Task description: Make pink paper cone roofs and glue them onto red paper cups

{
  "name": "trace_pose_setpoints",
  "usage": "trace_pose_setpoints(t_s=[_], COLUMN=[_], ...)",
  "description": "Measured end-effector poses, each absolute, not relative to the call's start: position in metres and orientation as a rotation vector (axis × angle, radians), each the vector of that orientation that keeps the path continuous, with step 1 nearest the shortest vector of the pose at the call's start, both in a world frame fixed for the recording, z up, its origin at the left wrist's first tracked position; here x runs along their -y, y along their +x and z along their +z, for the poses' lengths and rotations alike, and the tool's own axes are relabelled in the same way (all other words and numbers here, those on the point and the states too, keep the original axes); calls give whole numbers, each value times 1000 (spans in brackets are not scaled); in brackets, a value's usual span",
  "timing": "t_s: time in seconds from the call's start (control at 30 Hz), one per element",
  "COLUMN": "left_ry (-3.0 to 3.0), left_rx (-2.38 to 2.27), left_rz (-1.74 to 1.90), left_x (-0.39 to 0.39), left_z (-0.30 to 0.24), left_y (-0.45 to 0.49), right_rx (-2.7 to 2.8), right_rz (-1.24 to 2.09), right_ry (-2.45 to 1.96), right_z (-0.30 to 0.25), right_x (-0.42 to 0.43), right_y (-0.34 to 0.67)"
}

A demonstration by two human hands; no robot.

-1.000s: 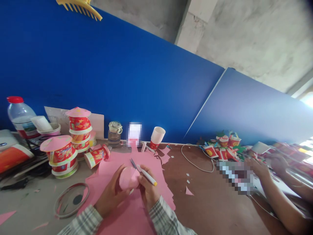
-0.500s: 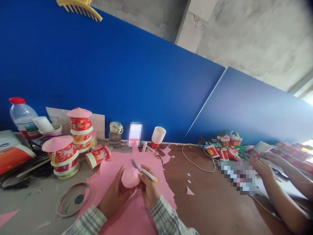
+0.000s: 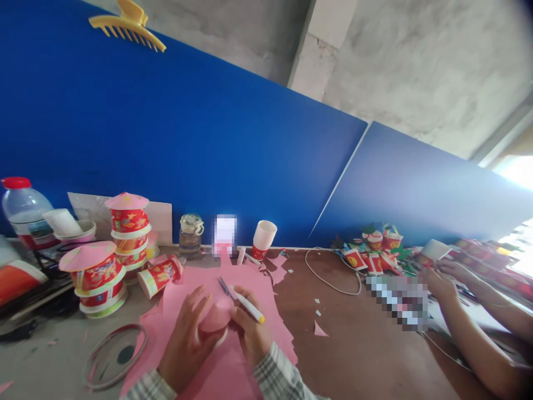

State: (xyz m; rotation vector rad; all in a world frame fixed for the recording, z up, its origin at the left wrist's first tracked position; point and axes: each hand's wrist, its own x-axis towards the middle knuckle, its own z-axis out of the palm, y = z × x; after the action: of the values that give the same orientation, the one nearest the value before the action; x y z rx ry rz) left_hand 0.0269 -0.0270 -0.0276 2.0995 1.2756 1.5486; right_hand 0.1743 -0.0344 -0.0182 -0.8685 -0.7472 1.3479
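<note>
Tilted since the earlier frame: one pink paper piece (image 3: 216, 316), held by left grip (image 3: 187, 339), between both grips; right grip (image 3: 253, 329) clasping one yellow-ended white pen (image 3: 250, 306); pink sheets (image 3: 231, 372) beneath.

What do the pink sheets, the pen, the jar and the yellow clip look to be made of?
Pink sheets: paper or thin card, matte; thin, uneven edges.
Pen: probably plastic; smooth, opaque white barrel with yellow end.
Jar: likely glass, clear and shiny; see-through walls, though clear plastic is possible.
Yellow clip: likely plastic, opaque; evenly colored body and teeth.
</note>
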Motion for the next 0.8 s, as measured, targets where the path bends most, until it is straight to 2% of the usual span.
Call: trace_pose_setpoints(t_s=[0.23,0.43,0.67,0.8], left_ry=[2100,1924,1810,1633], left_rx=[-1244,-1290,-1270,-1362], left_rz=[1597,1700,1737,1864], left_x=[27,30,33,36], left_z=[-27,-19,-10,7], left_y=[22,23,22,16], right_rx=[1027,1073,1265,1322], right_rz=[1240,875,662,400], right_ry=[-847,-1029,-1132,-1233], right_z=[-20,-21,-38,-47], right_x=[38,35,23,16], right_y=[175,185,199,207])
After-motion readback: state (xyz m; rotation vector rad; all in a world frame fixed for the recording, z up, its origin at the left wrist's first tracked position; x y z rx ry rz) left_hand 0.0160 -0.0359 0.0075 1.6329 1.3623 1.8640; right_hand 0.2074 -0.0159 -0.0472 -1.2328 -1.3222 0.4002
